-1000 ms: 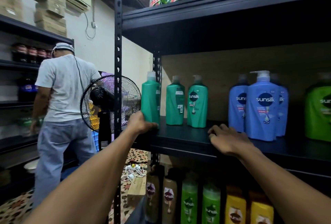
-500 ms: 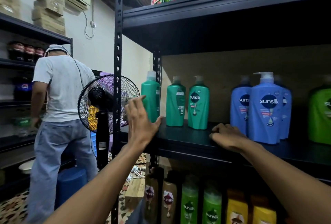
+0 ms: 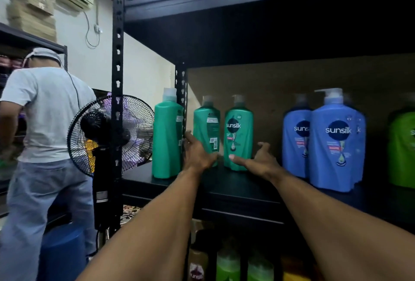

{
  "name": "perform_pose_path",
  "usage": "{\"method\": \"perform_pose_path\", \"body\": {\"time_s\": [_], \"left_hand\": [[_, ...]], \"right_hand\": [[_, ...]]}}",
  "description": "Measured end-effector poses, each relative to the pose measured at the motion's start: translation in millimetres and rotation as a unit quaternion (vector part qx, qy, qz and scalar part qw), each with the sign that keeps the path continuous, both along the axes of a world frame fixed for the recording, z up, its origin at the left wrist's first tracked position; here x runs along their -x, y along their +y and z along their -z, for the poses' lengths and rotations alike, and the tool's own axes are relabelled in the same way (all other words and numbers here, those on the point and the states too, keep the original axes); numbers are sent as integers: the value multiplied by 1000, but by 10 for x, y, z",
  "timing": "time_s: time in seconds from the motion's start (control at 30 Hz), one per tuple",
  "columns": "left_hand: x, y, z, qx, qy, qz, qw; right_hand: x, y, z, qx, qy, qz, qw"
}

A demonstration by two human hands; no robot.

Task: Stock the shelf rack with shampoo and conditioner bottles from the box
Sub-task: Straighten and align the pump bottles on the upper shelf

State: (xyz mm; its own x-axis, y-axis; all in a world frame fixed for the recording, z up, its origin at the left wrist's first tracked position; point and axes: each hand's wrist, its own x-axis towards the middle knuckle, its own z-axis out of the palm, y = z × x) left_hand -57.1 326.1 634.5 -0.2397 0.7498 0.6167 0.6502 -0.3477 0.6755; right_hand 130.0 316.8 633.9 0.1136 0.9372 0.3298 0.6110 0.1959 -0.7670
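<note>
Your left hand [image 3: 197, 154] is spread wide, its grip open, with the palm and fingers laid against the lower front of the middle teal bottle [image 3: 206, 128]; it presses the bottle but does not wrap it. Your right hand [image 3: 258, 159] is also open, fingers curled loosely and thumb stretched out to the foot of the right teal bottle [image 3: 238, 132]; you cannot tell from here whether the thumb touches it.

Three teal bottles stand upright on the black shelf [image 3: 235, 191]: those two near the back, and the left teal bottle [image 3: 167, 141] at the front corner by the rack post [image 3: 118, 78]. At least three blue bottles [image 3: 336, 141] are bunched to the right, and one green bottle [image 3: 402, 148] is cut off at the edge.

The right teal bottle shows its Sunsilk label, the middle one its back with a barcode. All have pale pump tops.
</note>
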Motion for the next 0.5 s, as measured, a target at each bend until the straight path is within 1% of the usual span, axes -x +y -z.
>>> {"method": "perform_pose_path", "body": {"time_s": [0.13, 0.27, 0.33, 0.43, 0.5], "left_hand": [[-13, 237, 41, 18, 8, -10, 1000], [16, 383, 44, 58, -4, -2, 998], [23, 405, 53, 62, 0, -3, 998], [30, 358, 61, 54, 7, -10, 998], [28, 307, 45, 61, 11, -9, 998]], "right_hand": [[51, 248, -8, -35, 55, -23, 998], [31, 414, 11, -40, 60, -46, 996], [-1, 488, 22, -39, 69, -51, 996], [-63, 628, 87, -46, 85, -89, 991], [-55, 582, 78, -42, 100, -84, 991]]}}
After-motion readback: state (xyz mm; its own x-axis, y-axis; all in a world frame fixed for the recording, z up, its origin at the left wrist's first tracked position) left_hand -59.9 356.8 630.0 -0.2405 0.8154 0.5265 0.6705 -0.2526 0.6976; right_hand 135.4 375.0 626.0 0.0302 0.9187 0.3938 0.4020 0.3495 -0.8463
